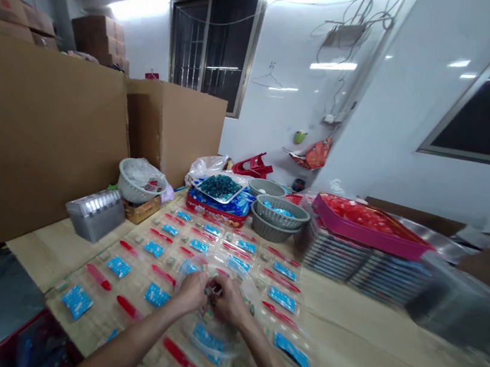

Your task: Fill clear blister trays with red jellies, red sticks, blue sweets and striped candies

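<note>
Wooden table (368,346) | our left hand (192,293) and right hand (230,300) curl closed over the table's middle, hold unclear | clear plastic bag (209,336) beneath them: light, soft, slippery, best taken by its edge

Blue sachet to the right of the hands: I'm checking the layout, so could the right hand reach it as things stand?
Probably yes: the right hand sits close to the blue sachet, with only the edge of a clear plastic bag between them, nothing tall.
</note>
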`<state>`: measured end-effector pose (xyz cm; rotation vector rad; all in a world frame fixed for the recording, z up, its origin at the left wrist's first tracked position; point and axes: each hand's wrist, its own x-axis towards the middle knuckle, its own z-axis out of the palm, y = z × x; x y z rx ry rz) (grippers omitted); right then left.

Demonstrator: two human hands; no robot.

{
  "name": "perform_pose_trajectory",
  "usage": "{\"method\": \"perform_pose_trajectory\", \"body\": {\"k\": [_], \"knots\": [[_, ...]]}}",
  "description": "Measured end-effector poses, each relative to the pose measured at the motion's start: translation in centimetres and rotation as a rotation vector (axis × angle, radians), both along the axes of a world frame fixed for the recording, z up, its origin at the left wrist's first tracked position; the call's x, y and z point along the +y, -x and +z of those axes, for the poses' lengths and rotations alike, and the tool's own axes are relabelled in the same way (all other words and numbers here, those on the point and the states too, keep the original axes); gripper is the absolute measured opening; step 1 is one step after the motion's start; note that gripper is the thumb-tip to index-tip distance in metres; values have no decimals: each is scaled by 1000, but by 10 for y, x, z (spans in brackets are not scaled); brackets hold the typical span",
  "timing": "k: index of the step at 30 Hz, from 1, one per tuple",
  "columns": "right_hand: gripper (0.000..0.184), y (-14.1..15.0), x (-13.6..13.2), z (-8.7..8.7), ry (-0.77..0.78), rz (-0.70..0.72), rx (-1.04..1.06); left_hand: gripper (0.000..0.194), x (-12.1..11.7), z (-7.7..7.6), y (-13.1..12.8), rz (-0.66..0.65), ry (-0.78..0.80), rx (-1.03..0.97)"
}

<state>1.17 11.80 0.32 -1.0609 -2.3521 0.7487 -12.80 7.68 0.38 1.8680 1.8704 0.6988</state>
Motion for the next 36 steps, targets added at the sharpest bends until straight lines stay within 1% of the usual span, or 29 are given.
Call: {"method": "perform_pose_trajectory", "body": {"k": [2,4,9,11,14,17,19,21,22,23,24,26,27,29,31,32,34,36], "knots": [[24,1,-1,0,-41,25,8,25,-2,3,-1,-12,4,21],[21,2,0,-2,-96,54,-24,24,-3,6,-2,-9,24,50],[22,1,5,-4,-175,190,-126,21,-2,13,-2,34,66,74],[24,-1,7,-2,-210,226,-145,20,-3,18,1,18,80,73],[24,-1,5,8,-242,268,-175,19,-4,28,7,-50,85,85],[21,7,0,24,-228,283,-177,12,-8,37,19,-102,36,102],[16,19,-2,37,-167,285,-151,6,-14,44,34,-107,20,90],[9,35,-4,49,-44,290,-101,12,-27,52,55,-77,19,-5],[6,44,-6,54,40,294,-56,18,-37,57,68,-41,21,-93],[7,54,-8,58,138,297,1,26,-49,62,81,5,-15,-217],[9,65,-11,60,245,298,63,31,-63,67,94,87,-61,-352],[14,88,-22,62,455,299,171,34,-95,74,118,311,-172,-620],[17,100,-29,60,547,299,204,35,-111,75,128,420,-228,-741],[20,124,-43,53,678,308,231,38,-142,71,143,633,-370,-901],[20,149,-54,42,716,312,217,41,-168,59,150,763,-448,-993],[18,160,-56,36,687,297,180,42,-177,51,152,798,-452,-1026],[14,181,-55,24,572,236,66,44,-191,35,152,835,-425,-1069],[12,197,-50,16,463,172,-55,45,-197,22,149,847,-399,-1089]]}}
